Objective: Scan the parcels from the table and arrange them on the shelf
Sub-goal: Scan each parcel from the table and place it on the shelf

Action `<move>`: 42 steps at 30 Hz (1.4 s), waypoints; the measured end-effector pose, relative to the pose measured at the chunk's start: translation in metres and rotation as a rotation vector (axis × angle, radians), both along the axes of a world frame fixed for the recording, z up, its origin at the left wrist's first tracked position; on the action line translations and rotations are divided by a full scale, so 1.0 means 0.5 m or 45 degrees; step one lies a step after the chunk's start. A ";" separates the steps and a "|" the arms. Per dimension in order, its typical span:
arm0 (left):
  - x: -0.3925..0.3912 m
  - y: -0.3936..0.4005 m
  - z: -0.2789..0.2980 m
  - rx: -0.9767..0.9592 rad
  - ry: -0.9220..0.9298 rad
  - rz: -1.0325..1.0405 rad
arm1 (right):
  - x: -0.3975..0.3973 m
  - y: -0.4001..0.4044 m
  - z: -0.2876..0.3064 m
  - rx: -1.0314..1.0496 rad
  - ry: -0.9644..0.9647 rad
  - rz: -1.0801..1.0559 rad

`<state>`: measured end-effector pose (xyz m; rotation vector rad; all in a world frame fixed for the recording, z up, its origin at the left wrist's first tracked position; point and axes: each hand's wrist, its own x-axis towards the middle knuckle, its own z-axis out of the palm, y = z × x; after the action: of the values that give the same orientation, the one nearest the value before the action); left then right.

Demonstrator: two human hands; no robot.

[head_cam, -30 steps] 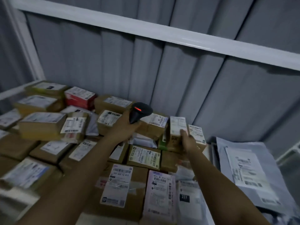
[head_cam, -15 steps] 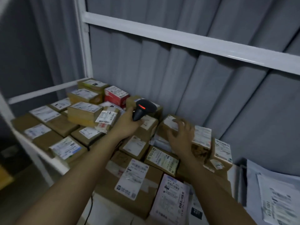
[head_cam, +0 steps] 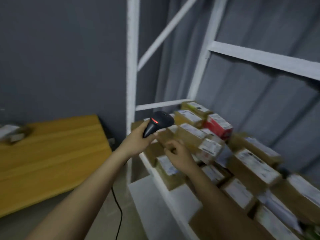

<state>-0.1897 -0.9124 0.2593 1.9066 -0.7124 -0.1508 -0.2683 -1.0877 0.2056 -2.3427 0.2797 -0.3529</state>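
Scanner (head_cam: 158,124) within left fingers (head_cam: 150,138)

1. The left hand (head_cam: 138,138) grips a black scanner (head_cam: 156,122) with a red light, held in front of the shelf's (head_cam: 132,66) white frame.
2. The right hand (head_cam: 178,155), fingers loosely curled, holds nothing above the boxes (head_cam: 249,165).
3. Brown labelled boxes and one red box (head_cam: 218,125) crowd the shelf.
4. A wooden table (head_cam: 52,153) stands to the left; a parcel (head_cam: 12,134) lies on its far edge.
5. A black cable (head_cam: 119,213) hangs below the left arm.

I see the white shelf (head_cam: 166,191) packed with labelled parcels (head_cam: 249,168); the wooden table (head_cam: 52,153) carries one blurred parcel (head_cam: 12,134) at its far-left edge.
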 end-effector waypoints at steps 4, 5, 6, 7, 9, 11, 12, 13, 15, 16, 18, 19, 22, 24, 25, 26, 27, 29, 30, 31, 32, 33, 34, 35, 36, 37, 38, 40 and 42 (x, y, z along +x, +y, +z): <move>0.117 0.164 -0.013 0.089 -0.044 0.207 | 0.181 0.154 -0.020 0.049 0.014 0.147; 0.141 0.201 -0.014 0.103 -0.043 0.235 | 0.220 0.193 -0.020 0.062 0.049 0.176; 0.165 0.237 -0.015 0.121 -0.035 0.267 | 0.259 0.228 -0.025 0.064 0.078 0.211; 0.187 0.273 -0.017 0.138 -0.023 0.306 | 0.295 0.261 -0.030 0.049 0.112 0.238; 0.226 0.344 -0.019 0.146 -0.005 0.380 | 0.358 0.329 -0.037 0.044 0.191 0.306; 0.259 0.410 -0.022 0.150 0.001 0.449 | 0.409 0.396 -0.039 0.059 0.275 0.383; 0.275 0.441 -0.025 0.163 0.007 0.488 | 0.431 0.426 -0.039 0.067 0.294 0.418; 0.288 0.471 -0.027 0.172 0.022 0.527 | 0.453 0.456 -0.037 0.076 0.309 0.448; 0.314 0.526 -0.035 0.186 0.062 0.610 | 0.491 0.510 -0.037 0.104 0.325 0.505; 0.326 0.553 -0.041 0.196 0.082 0.653 | 0.510 0.536 -0.037 0.122 0.342 0.534; 0.351 0.601 -0.051 0.210 0.093 0.718 | 0.547 0.580 -0.042 0.148 0.404 0.583; 0.365 0.624 -0.056 0.218 0.098 0.751 | 0.569 0.602 -0.046 0.157 0.436 0.605; 0.402 0.683 -0.065 0.275 0.111 0.848 | 0.636 0.664 -0.062 0.183 0.500 0.670; 0.432 0.723 -0.069 0.300 0.127 0.904 | 0.686 0.703 -0.072 0.179 0.528 0.716; 0.450 0.745 -0.072 0.333 0.131 0.945 | 0.712 0.721 -0.074 0.169 0.539 0.743; 0.467 0.768 -0.073 0.380 0.132 0.988 | 0.740 0.740 -0.077 0.156 0.546 0.775; 0.483 0.791 -0.075 0.425 0.132 1.024 | 0.768 0.759 -0.078 0.137 0.549 0.808; 0.512 0.839 -0.078 0.483 0.141 1.112 | 0.825 0.800 -0.085 0.095 0.547 0.857; 0.522 0.862 -0.078 0.503 0.146 1.162 | 0.852 0.822 -0.092 0.086 0.554 0.873; 0.528 0.885 -0.080 0.521 0.145 1.215 | 0.876 0.846 -0.100 0.083 0.563 0.892; 0.533 0.910 -0.086 0.539 0.152 1.272 | 0.900 0.872 -0.110 0.082 0.574 0.916; 0.536 0.935 -0.094 0.547 0.164 1.327 | 0.919 0.898 -0.119 0.077 0.584 0.938; 0.538 0.962 -0.103 0.544 0.189 1.374 | 0.938 0.925 -0.133 0.079 0.596 0.953; 0.539 0.990 -0.112 0.532 0.204 1.414 | 0.951 0.953 -0.143 0.079 0.612 0.972; 0.540 1.017 -0.120 0.519 0.222 1.449 | 0.963 0.984 -0.155 0.075 0.632 0.995; 0.542 1.044 -0.129 0.518 0.237 1.478 | 0.972 1.014 -0.167 0.063 0.652 1.022; 0.548 1.073 -0.139 0.525 0.261 1.504 | 0.982 1.043 -0.184 0.050 0.677 1.051; 0.563 1.132 -0.163 0.531 0.308 1.548 | 0.997 1.105 -0.213 0.019 0.754 1.102; 0.585 1.192 -0.191 0.527 0.353 1.563 | 1.007 1.165 -0.238 0.010 0.819 1.137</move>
<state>0.1027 -0.3165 0.1640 2.3235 0.7796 0.2315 0.2351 -0.5051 0.0866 -2.2479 -0.4704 0.8289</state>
